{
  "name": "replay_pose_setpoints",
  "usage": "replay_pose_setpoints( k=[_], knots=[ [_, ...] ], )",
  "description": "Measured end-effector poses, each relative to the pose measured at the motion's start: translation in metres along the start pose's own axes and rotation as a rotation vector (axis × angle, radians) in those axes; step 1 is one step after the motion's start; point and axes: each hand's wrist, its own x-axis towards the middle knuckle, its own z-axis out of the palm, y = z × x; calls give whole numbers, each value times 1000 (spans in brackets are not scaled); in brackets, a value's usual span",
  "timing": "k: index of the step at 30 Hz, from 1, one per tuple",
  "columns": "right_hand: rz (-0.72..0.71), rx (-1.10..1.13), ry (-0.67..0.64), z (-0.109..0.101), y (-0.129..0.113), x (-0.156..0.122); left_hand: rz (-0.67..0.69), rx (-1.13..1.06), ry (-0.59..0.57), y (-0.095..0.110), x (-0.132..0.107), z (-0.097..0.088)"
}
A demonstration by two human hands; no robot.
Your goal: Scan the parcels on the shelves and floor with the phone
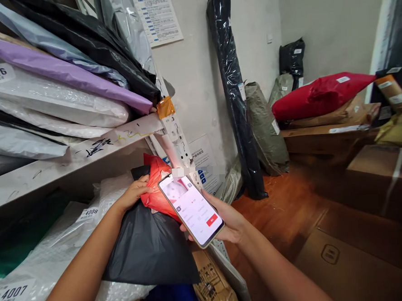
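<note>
Two bare hands meet beside a storage rack: the left hand (135, 194) has its fingers closed on a red-orange plastic bag (156, 196), and the right hand (227, 221) is curled round a phone (191, 210), its lit screen facing up and overlapping that bag in view. The bag lies against a dark grey bag (149, 249); both are opaque, so their contents stay hidden. Left of these, bubble-wrapped parcels (47, 262) marked 4008 and 4007 fill the lower level. Above, the white shelf (59, 170) holds a stack of mailers, a purple mailer (63, 70) among them, near a label reading 4026. Farther right, a long black-wrapped package (229, 76) leans on the wall beside a grey-green sack (266, 133), and a red parcel (316, 98) rests on cardboard packages
</note>
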Motion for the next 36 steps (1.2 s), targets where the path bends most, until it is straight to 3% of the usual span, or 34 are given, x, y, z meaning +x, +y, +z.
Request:
replay_pose_setpoints(
  k=[8,25,36],
  knots=[
    [23,-49,49,3,2,-1,-10,21,0,-1,1,0],
    [30,-55,30,1,1,-1,-17,10,24,12,-1,6],
    [33,-83,27,6,1,-1,-31,-68,-3,2,-2,4]
  ],
)
